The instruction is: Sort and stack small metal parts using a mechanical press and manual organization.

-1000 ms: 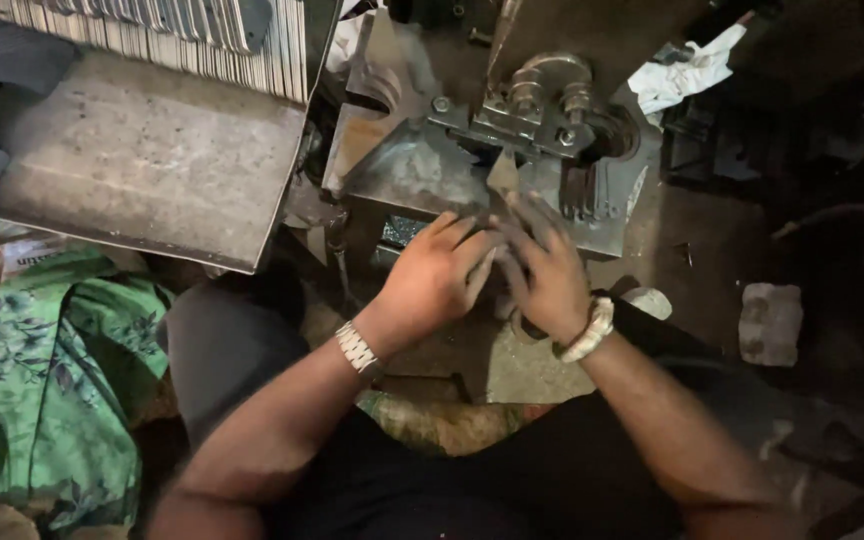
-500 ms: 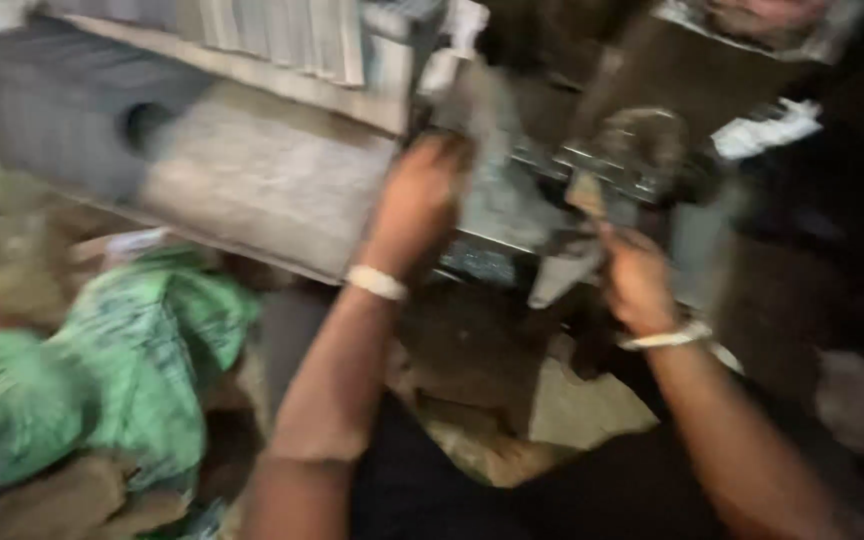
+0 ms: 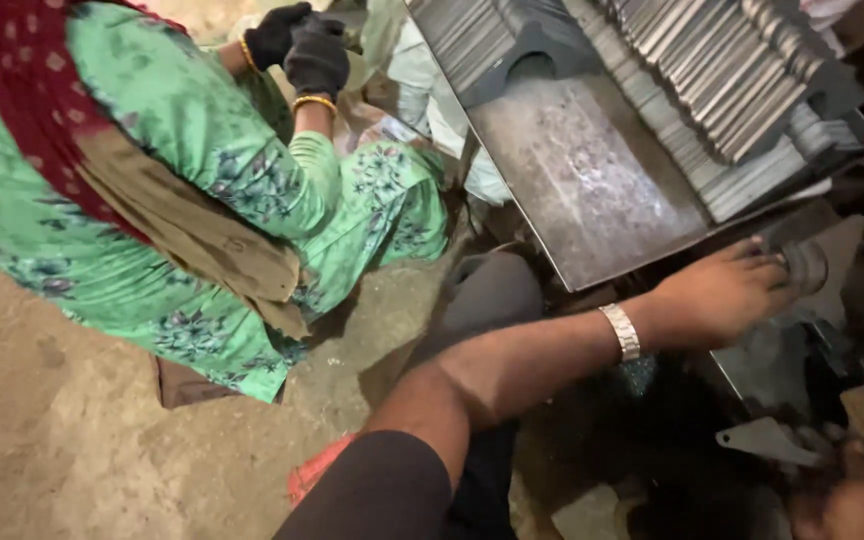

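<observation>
Fingers of the left hand [image 3: 722,295] curl over a dark round metal part [image 3: 802,265] at the right of the scene, just under the near edge of a grey steel tray [image 3: 592,190]. The hand lies flat and low, wrist cocked, as one would hold it to steady or draw out a piece from a tight spot beneath an overhang. A metal watch [image 3: 622,332] sits on that wrist.

At the far right, rows of thin stamped metal blanks [image 3: 712,70] stand on edge along the tray, packed close so that many fit and each can be lifted off the end.

Near the bottom right corner the right hand [image 3: 852,505] shows only in part and blurred; whether its fingers are open or closed I cannot tell. Just above it lies a flat grey metal offcut [image 3: 767,440], touching nothing that I can make out.

On the left a second person in a green patterned garment [image 3: 202,170] sits on the dusty floor [image 3: 62,440], black-gloved hands [image 3: 307,50] together at the far side, well apart from the tray.
</observation>
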